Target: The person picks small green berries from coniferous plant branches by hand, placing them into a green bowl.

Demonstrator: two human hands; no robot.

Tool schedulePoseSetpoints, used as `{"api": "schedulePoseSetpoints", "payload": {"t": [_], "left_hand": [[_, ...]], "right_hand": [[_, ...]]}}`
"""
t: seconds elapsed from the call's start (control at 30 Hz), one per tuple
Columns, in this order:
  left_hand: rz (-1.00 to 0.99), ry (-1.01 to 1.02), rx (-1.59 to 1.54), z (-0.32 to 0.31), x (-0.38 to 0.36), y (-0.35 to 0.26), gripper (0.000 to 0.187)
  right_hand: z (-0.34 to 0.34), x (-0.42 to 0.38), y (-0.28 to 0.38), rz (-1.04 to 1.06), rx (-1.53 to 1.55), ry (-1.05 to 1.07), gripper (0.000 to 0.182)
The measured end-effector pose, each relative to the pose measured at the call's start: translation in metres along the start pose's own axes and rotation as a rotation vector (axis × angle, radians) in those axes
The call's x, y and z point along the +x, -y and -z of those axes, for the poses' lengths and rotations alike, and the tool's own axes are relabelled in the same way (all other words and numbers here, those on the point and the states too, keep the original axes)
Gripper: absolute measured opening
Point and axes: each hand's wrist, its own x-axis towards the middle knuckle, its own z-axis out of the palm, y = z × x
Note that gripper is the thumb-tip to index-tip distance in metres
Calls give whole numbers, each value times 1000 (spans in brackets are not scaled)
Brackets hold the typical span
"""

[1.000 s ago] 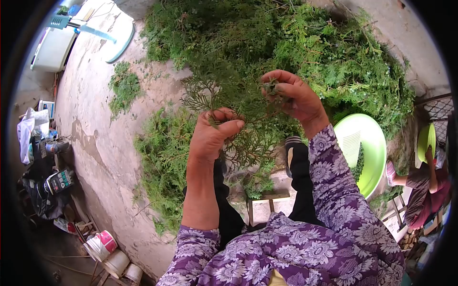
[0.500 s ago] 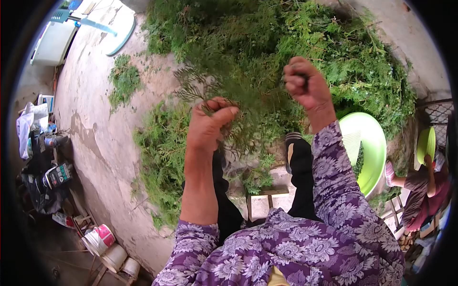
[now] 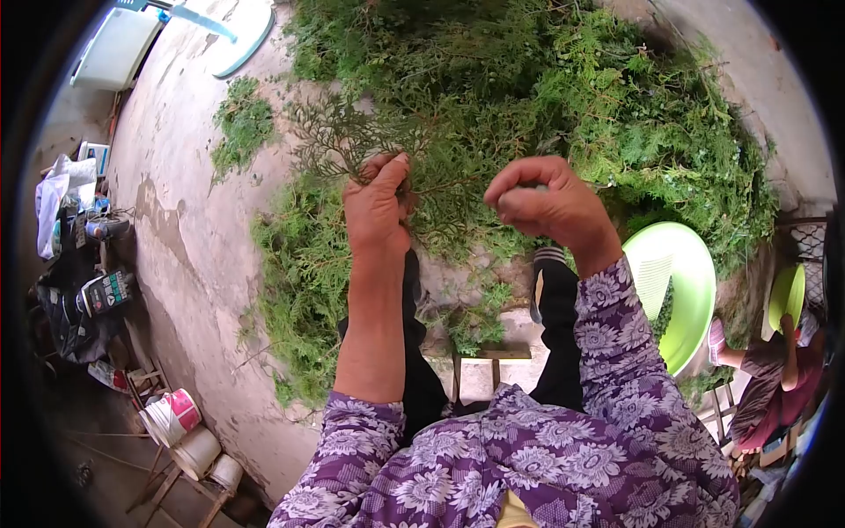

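Note:
My left hand (image 3: 378,198) is closed round the stem of a green conifer sprig (image 3: 330,145). Its flat, scaly leaves fan out above and beside the fingers. To the right, my right hand (image 3: 550,207) is curled with thumb and forefinger drawn together near the sprig's right-hand twigs. Whatever those fingertips hold, if anything, is too small to make out. Below and beyond both hands lies a large heap of cut conifer branches (image 3: 669,150). A lime-green basin (image 3: 695,304) with some green bits inside stands by my right forearm.
A smaller clump of greenery (image 3: 242,128) lies on the concrete floor (image 3: 189,290). White buckets (image 3: 172,418) and bags line the left side. At right, another person (image 3: 783,378) sits near a green basin (image 3: 786,297). A low wooden stool (image 3: 493,354) stands between my legs.
My right hand has come down and left, toward the sprig, its fist loosening into a curled shape. My left hand has risen slightly, still gripping the sprig.

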Motion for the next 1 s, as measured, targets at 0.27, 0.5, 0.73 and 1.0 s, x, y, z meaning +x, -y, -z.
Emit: {"api": "schedulePoseSetpoints", "payload": {"t": [0.27, 0.5, 0.73, 1.0], "left_hand": [[268, 64, -199, 11, 6, 2, 13], [34, 91, 18, 1, -2, 1, 6], [-82, 95, 601, -17, -18, -2, 18], [-615, 188, 1081, -14, -8, 30, 16]], "right_hand": [[-5, 13, -17, -63, -186, -76, 19], [19, 12, -8, 47, 200, -228, 20], [32, 12, 0, 132, 392, -254, 14], [18, 14, 0, 120, 274, -239, 25]]}}
